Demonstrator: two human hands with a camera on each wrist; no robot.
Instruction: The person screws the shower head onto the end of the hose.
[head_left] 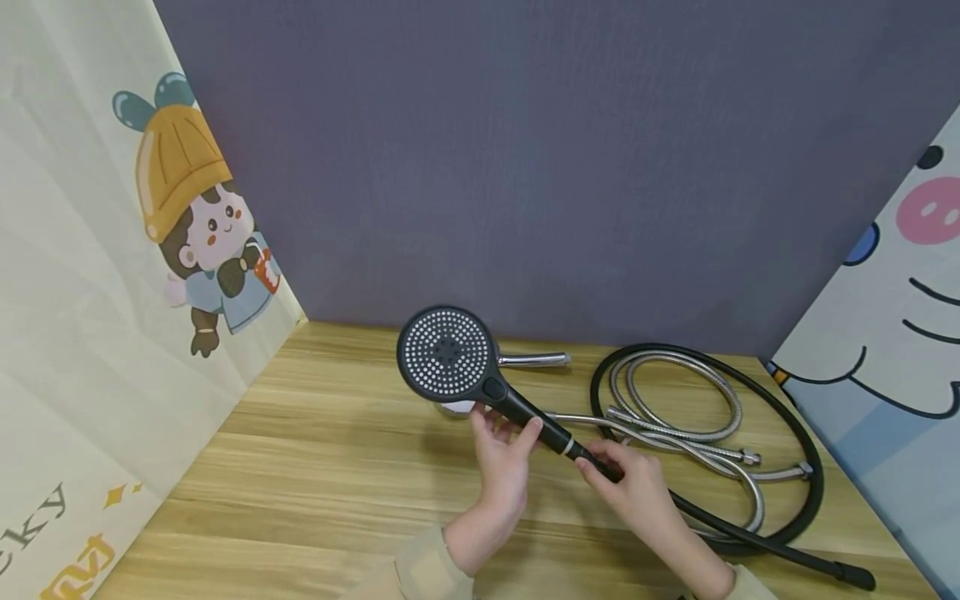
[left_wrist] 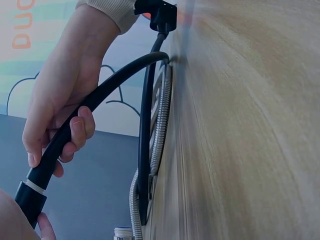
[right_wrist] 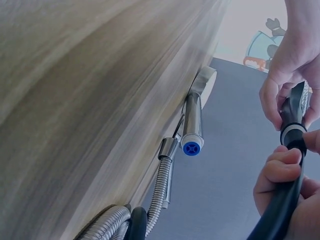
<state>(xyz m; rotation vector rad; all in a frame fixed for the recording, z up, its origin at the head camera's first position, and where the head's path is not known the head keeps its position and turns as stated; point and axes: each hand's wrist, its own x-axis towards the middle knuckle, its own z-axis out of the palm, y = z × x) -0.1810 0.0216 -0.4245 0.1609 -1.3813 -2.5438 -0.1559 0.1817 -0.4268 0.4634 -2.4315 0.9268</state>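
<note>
A black round shower head (head_left: pixel 447 354) with a pale-dotted spray face is held up over the wooden table, tilted toward the upper left. My left hand (head_left: pixel 500 462) grips its handle from below, thumb on top. At the handle's lower end, my right hand (head_left: pixel 633 492) pinches the end of a black hose (left_wrist: pixel 107 90), fingers curled round it. Hose and handle line up, and a whitish ring (left_wrist: pixel 36 187) shows between them. From there the hose loops over the table; its other end, a black fitting (head_left: pixel 855 575), lies at the front right.
Behind the black head lies a chrome shower head handle (head_left: pixel 534 360), its blue inlet (right_wrist: pixel 191 148) showing in the right wrist view. Coiled metal hoses (head_left: pixel 737 408) lie on the right of the table (head_left: pixel 300 467). A dark panel (head_left: pixel 525 167) closes the back; printed panels flank both sides.
</note>
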